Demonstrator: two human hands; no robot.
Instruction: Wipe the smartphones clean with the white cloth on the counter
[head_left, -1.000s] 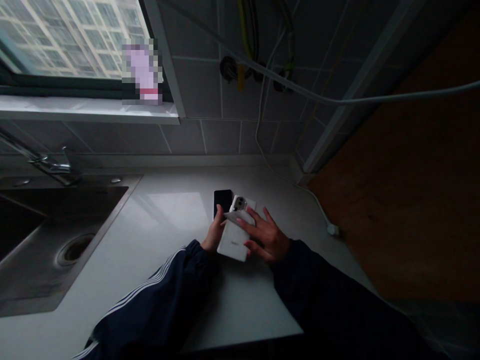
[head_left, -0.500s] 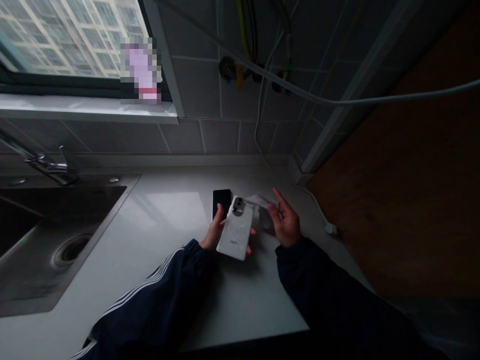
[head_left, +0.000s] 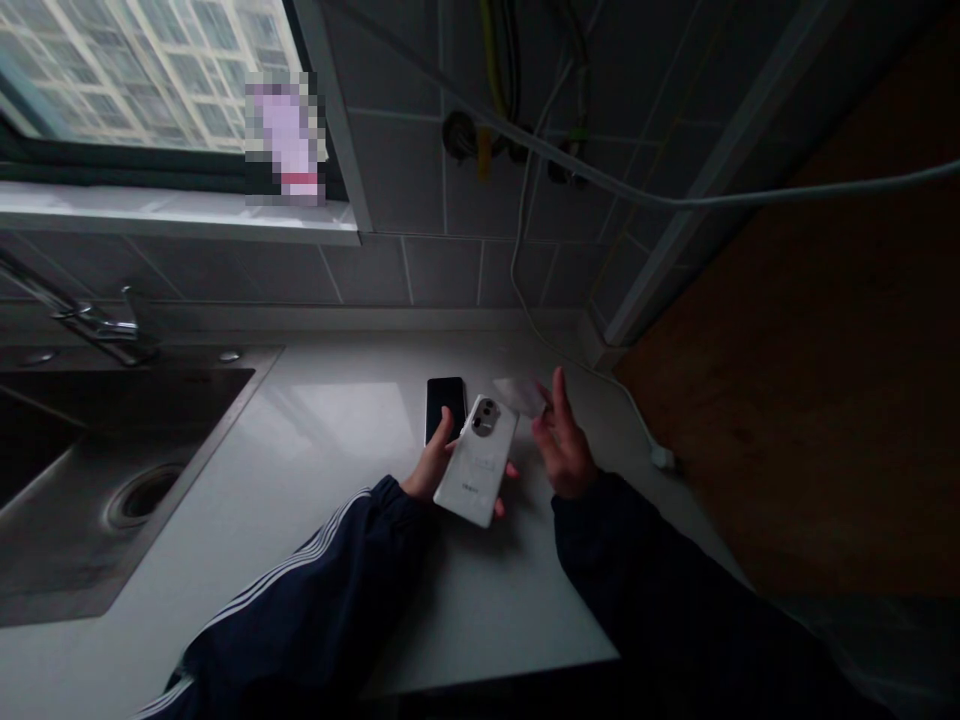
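Left of centre, your left hand [head_left: 431, 462] cradles a white smartphone [head_left: 476, 462] from beneath, beside a black phone [head_left: 445, 408] on the tabletop [head_left: 322, 590]. To the right, your right hand [head_left: 564, 445] has moved off the white smartphone, fingers parted, pinching a pale film sheet [head_left: 519, 396] lifted clear.

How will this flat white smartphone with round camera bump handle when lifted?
The white smartphone probably feels stiff, being a flat slab. Its glossy back may slip in the left hand. Its raised camera bump could make it rock when laid down.

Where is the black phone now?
In the head view, the black phone lies on the countertop, just behind the white phone in the left hand.
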